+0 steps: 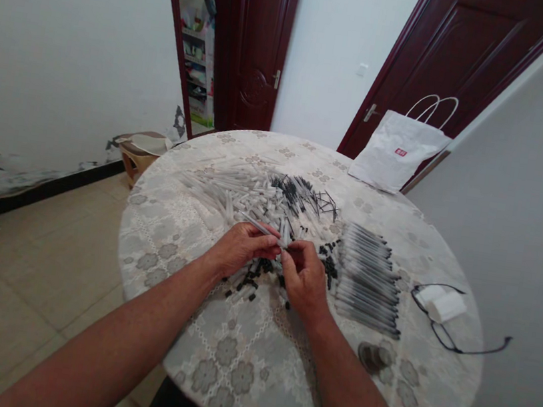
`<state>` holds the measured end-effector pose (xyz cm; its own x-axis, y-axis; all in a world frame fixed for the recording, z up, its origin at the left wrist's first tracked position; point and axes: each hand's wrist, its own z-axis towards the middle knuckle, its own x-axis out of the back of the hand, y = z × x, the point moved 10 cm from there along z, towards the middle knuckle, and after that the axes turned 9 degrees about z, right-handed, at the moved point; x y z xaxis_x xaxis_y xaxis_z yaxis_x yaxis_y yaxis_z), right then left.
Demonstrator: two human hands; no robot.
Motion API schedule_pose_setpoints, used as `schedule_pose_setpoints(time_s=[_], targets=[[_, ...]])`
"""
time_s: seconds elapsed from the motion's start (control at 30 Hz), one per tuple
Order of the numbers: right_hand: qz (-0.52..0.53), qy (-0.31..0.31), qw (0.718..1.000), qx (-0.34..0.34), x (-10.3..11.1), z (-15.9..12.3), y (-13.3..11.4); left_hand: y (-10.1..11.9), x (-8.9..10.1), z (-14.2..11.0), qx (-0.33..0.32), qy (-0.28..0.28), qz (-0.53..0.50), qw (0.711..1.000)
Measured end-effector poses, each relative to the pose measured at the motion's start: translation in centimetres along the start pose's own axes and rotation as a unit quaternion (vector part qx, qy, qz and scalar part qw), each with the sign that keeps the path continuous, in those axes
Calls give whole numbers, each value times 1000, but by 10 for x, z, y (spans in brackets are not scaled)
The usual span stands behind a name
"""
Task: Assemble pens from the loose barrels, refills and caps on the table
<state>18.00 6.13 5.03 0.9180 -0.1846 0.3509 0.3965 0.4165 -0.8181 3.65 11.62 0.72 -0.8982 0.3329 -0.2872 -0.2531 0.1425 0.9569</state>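
Pinching a slim clear tube (259, 225) between thumb and fingers, the left hand (244, 245) was near the middle of the round table (228, 366) in the head view. The tube slanted, its far end reaching up and left beyond the knuckles and its other end pointing towards the right hand (306, 276). That hand's thumb and fingers were bent in close to this end; I could not tell whether they gripped the tube itself or some small part, since the fingertips hid the spot.

Beyond the hands lay a loose heap of pale tubes (233, 188), with a tangle of thin black sticks (298, 194) at its right side. Small black pieces (328, 265) were scattered beneath and just beside both hands. To the right of the right hand, a neat row of pen-like sticks (369, 278) lay side by side on the patterned cloth. Further right rested a pair of eyeglasses (457, 351) with a folded white wad (442, 303) at the frame, and nearer the person was a small dark grey object (374, 357). A white bag (400, 153) with two looped handles stood at the table's far right edge, before a dark red door (467, 49).
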Motion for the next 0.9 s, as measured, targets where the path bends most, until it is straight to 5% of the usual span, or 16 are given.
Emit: schedule_pose_setpoints(time_s=[0.23,0.9], targets=[[-18,-47,999,-12,-9,0,7,-3,-3,1,2,-22,12,1000],[-2,-13,1000,2,0,1,1,1,2,0,-20,6,20,1000]])
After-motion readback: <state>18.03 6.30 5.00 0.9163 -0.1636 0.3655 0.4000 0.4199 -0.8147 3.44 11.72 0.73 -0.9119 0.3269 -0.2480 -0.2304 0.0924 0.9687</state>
